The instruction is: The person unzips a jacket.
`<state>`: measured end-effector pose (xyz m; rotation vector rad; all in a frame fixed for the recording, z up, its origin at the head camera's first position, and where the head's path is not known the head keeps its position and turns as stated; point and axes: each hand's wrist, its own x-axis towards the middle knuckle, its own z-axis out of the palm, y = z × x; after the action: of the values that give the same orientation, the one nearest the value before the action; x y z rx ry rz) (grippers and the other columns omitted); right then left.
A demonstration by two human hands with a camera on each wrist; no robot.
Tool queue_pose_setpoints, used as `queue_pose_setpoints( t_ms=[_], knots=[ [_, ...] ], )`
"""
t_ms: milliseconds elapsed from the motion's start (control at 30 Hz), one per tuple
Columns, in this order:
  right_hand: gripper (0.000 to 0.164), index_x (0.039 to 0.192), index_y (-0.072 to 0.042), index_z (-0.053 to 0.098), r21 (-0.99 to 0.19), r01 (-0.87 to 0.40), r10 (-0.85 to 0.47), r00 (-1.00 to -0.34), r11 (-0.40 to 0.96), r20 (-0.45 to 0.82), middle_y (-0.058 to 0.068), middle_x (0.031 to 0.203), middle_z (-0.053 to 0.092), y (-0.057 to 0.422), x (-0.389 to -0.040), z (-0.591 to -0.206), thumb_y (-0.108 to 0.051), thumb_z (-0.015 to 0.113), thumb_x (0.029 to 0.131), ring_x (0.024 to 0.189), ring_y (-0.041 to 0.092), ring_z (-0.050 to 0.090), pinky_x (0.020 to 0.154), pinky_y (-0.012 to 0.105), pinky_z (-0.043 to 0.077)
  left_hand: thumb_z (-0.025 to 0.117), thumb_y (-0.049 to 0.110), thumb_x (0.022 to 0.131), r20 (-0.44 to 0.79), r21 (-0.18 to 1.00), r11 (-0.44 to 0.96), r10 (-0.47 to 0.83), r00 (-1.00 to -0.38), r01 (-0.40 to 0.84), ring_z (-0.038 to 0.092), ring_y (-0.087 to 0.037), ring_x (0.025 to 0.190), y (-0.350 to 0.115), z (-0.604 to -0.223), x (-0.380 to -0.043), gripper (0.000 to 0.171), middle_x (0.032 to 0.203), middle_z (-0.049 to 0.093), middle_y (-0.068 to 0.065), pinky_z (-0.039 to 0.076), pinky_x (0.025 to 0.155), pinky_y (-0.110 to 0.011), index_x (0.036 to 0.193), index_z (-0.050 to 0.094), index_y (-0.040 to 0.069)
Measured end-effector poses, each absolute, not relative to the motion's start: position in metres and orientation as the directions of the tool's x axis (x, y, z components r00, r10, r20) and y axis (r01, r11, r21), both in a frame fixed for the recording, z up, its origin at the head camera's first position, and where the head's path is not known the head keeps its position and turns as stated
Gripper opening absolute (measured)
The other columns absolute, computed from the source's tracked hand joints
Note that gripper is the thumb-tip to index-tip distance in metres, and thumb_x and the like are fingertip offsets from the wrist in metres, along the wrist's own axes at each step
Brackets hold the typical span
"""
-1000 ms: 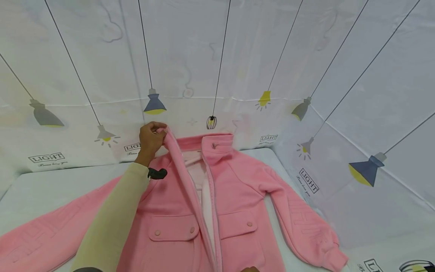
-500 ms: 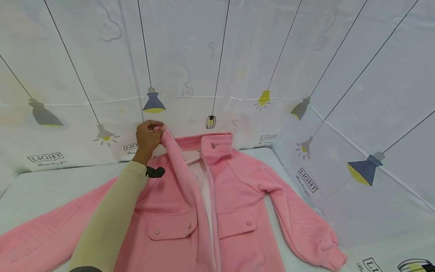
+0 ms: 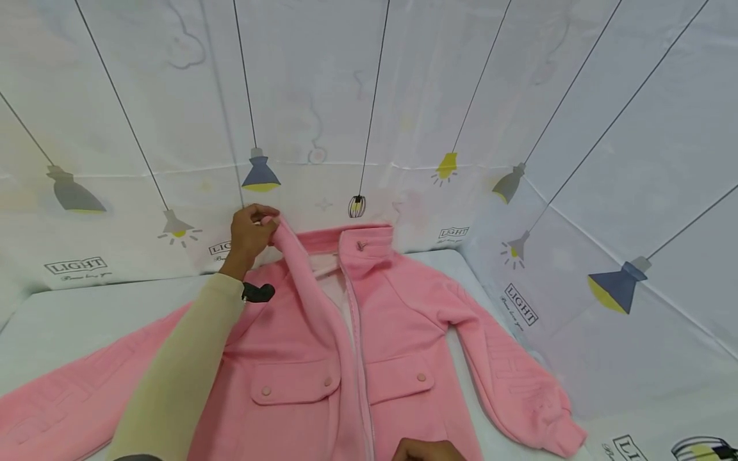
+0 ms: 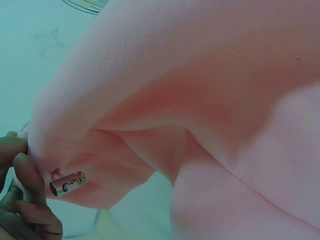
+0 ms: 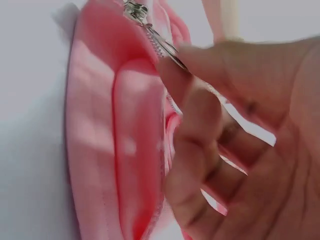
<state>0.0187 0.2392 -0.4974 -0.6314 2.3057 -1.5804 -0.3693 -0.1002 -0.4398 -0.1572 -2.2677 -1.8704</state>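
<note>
A pink jacket (image 3: 403,307) lies front up, its collar toward the wall and its front partly open. My left hand (image 3: 250,238) pinches the top of the left collar edge and holds it raised. Close to those fingers, in the left wrist view, a small metal piece (image 4: 68,184) with dark markings hangs on the pink cloth. At the bottom of the head view, only part of my right hand (image 3: 429,451) shows, over the lower jacket. The right wrist view shows its thumb and forefinger pinching a silver zipper pull (image 5: 172,54), attached to the slider (image 5: 136,11) on the zipper teeth.
The jacket is spread on a white surface (image 3: 132,299). Behind it and at the right rise white sheets (image 3: 323,96) printed with hanging lamps. Both sleeves lie outward, the right one (image 3: 519,378) near the right-hand sheet. A black strap (image 3: 257,292) sits at my left wrist.
My right hand has risen into the bottom of the head view. The left hand has shifted slightly left with the collar, and the left front edge now lies closer to the right one.
</note>
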Motion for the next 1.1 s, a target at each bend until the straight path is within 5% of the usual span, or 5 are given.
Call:
queue_pose_setpoints(
  t_ms=[200,367,600,867,1100],
  knots=[
    [0.009,0.1,-0.008,0.074,-0.933,-0.125,-0.459,-0.887,0.339,-0.048,-0.021,0.085,0.071,0.24,0.012,-0.491,-0.017,0.071,0.1,0.07,-0.009,0.063,0.063,0.023,0.058,0.071,0.011,0.099,0.243,0.94,0.244,0.008,-0.97,0.238,0.065,-0.01,0.078,-0.094,-0.439,-0.366,0.023,0.123,0.073,-0.022,0.056,0.06,-0.019,0.12,0.074,0.001],
    [0.009,0.101,-0.013,0.076,-0.892,-0.177,-0.4,-0.916,0.415,-0.005,-0.02,0.084,0.071,0.238,0.011,-0.495,-0.02,0.071,0.1,0.065,-0.01,0.058,0.057,0.022,0.053,0.071,0.015,0.1,0.259,0.912,0.323,0.023,-0.966,0.252,0.066,-0.018,0.1,-0.089,-0.439,-0.364,0.021,0.125,0.074,-0.017,0.054,0.074,-0.016,0.119,0.075,0.006],
    [0.01,0.104,-0.012,0.075,-0.881,-0.162,-0.352,-0.936,0.444,-0.005,-0.012,0.083,0.069,0.243,0.006,-0.494,-0.014,0.065,0.104,0.059,-0.009,0.051,0.052,0.023,0.051,0.07,0.019,0.1,0.333,0.853,0.422,0.015,-0.943,0.307,0.062,-0.028,0.122,-0.086,-0.44,-0.359,0.022,0.126,0.072,-0.014,0.051,0.099,-0.041,0.12,0.075,0.01],
    [0.007,0.104,-0.009,0.074,-0.867,-0.158,-0.301,-0.954,0.474,0.009,-0.011,0.079,0.068,0.247,-0.002,-0.487,-0.014,0.07,0.102,0.057,-0.008,0.051,0.051,0.024,0.052,0.071,0.032,0.1,0.457,0.74,0.562,-0.016,-0.89,0.37,0.068,-0.032,0.074,-0.089,-0.437,-0.343,0.03,0.125,0.072,-0.016,0.051,0.067,-0.044,0.126,0.071,0.017],
    [0.018,0.107,-0.026,0.073,-0.73,-0.305,-0.227,-0.951,0.612,0.207,-0.017,0.093,0.071,0.252,-0.015,-0.477,-0.015,0.08,0.095,0.074,-0.003,0.058,0.065,0.024,0.053,0.071,0.034,0.098,0.545,0.609,0.652,0.07,-0.836,0.451,0.073,-0.03,0.1,-0.087,-0.428,-0.312,0.036,0.127,0.072,-0.012,0.057,0.068,-0.051,0.129,0.069,0.016]
  ],
)
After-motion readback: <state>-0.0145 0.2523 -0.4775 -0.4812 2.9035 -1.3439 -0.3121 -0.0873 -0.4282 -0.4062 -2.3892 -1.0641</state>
